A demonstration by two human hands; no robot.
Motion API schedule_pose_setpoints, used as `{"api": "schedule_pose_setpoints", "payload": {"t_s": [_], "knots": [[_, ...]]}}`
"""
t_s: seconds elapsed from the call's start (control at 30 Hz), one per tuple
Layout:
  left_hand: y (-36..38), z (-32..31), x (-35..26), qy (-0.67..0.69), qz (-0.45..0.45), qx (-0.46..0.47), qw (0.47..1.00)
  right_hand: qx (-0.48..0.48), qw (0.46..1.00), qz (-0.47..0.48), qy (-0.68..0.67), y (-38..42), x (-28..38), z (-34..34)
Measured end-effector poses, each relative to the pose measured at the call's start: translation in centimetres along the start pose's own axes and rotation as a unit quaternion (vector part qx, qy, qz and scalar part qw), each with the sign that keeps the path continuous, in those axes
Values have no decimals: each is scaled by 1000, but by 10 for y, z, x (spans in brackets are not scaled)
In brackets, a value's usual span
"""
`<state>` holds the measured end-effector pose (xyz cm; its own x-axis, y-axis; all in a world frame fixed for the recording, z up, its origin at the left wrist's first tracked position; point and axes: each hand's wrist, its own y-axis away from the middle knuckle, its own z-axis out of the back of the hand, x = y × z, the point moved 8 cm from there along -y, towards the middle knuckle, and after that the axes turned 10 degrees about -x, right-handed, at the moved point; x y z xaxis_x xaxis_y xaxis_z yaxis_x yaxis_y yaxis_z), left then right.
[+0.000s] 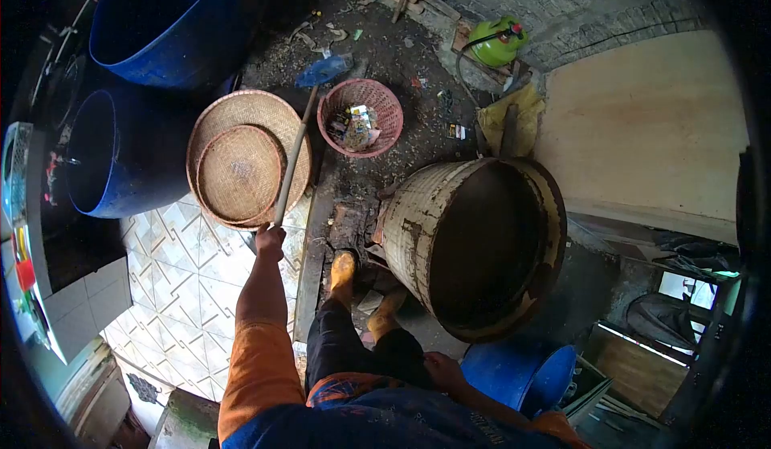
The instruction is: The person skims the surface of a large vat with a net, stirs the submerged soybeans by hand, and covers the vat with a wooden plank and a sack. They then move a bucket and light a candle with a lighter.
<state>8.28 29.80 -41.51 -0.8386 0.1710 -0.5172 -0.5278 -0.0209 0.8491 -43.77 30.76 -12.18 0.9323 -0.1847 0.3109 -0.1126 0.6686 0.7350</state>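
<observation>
Currently, your left hand point(269, 242) is gripping one wooden stick point(295, 156) near its lower end, pointing toward 11 o'clock. Judgement: it's likely handling light and stiff; that end is offering sound purchase. Right hand point(442, 370) is hanging toward 3 o'clock, contents: cannot tell. You're counting two woven trays point(238, 172), 11 o'clock; one pink basket point(386, 132), 12.

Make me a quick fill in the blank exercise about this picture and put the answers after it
The person's ____ hand grips the wooden stick.
Between the pink basket and the green gas cylinder, the one holding litter is the ____.
The smaller woven tray overlaps the ____ woven tray.

Missing words: left; basket; larger.
</observation>
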Motion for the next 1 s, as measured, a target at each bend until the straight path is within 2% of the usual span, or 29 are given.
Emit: {"api": "schedule_pose_setpoints", "payload": {"t_s": [0.17,0.23,0.3,0.33,0.37,0.4,0.43,0.5,0.53,0.6,0.67,0.8,0.87,1.0], "knots": [[-17,-13,10,35,43,56,997,42,996,-81,8,5,-28,-10],[-14,-20,11,-76,-95,140,983,43,996,-72,7,10,-28,-9],[-3,-30,4,-188,-236,221,927,43,997,-59,-1,10,-29,-13],[0,-27,7,-190,-238,222,926,30,998,-56,17,7,-33,-14],[14,-34,20,-366,-301,289,832,17,998,-52,35,4,-37,-15],[27,-33,41,-525,-350,341,697,17,998,-49,33,4,-35,-15],[35,-25,52,-526,-352,339,696,11,999,-39,31,3,-30,-14],[40,4,79,-389,-230,259,854,5,999,-24,28,-1,-20,-11],[43,21,90,-309,-163,213,912,2,1000,-22,16,-3,-14,-9],[62,54,109,-197,30,139,970,-2,1000,-16,2,-7,-11,-7],[104,77,102,-368,28,60,928,-14,999,28,-34,-12,-10,-8],[132,134,121,-463,-18,82,882,-22,996,64,-54,-14,-16,-6],[152,156,123,-471,-6,75,879,-17,998,52,-32,-11,-25,-5],[171,183,134,-377,-29,92,921,-34,994,76,-76,-3,-62,-7]]}}
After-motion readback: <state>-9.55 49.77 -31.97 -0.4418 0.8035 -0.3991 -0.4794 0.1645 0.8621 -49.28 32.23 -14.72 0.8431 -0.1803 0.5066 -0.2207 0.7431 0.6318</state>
